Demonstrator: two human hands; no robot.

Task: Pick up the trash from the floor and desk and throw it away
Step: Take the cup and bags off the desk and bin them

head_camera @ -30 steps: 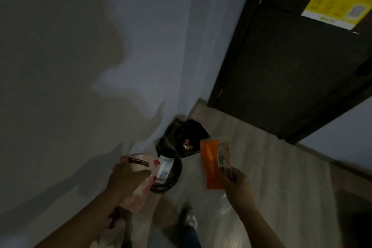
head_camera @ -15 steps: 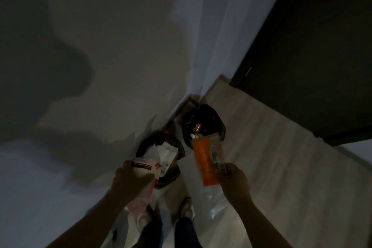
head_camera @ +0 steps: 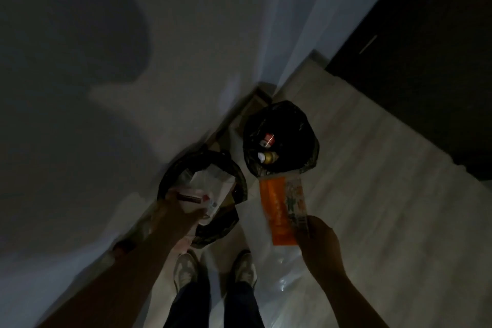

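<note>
Two round bins lined with black bags stand on the floor by the wall. My left hand (head_camera: 177, 214) grips a pale pink-and-white wrapper (head_camera: 195, 201) directly over the nearer bin (head_camera: 241, 184), which holds white paper trash. My right hand (head_camera: 318, 237) holds an orange packet (head_camera: 279, 212) upright, just in front of the farther bin (head_camera: 308, 125). That bin contains a red-and-white scrap and a yellowish bottle. A clear plastic bag (head_camera: 287, 285) hangs under my right hand.
A grey wall (head_camera: 133, 61) runs along the left, meeting the pale wood floor (head_camera: 372, 194) at a skirting. A dark door (head_camera: 439, 61) fills the upper right. My two shoes (head_camera: 213, 271) stand just behind the bins. The scene is dim.
The view has tilted downward and nearer the bins. My left hand has moved forward with the wrapper over the nearer bin; my right hand still holds the orange packet.
</note>
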